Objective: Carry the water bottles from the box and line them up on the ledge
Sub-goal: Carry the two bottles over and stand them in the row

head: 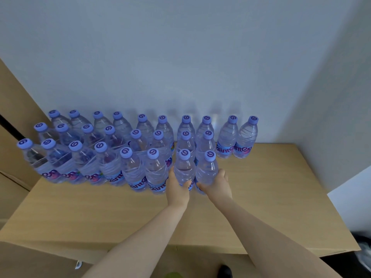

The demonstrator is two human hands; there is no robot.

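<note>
Clearly, two bottles are gripped at once, one in each hand, at the front of the rows on the ledge (261, 197). The left hand (177, 189) is wrapped round the lower body of the left bottle (183, 169), with the thumb lying across its front. The right hand (217, 185) is wrapped round the lower body of the right bottle (207, 171) in the same way. Both bottles are held upright, side by side and nearly touching; whether their bases rest on the ledge cannot be told, since they are hidden by the hands.

Behind and to the left, the other bottles (112, 149) are seen standing upright in three rows against the pale wall (180, 57). Every bottle is clear plastic, closed with a purple cap (125, 152) marked with a swirl, and is seen to be full of water. A blue label with pink lettering is carried low on each.

At the right end of the back row, two bottles (236, 137) stand alone, with bare ledge in front of them. The ledge is a tan, wood-toned surface. Brown cardboard (14, 117) is seen at the left edge.
</note>
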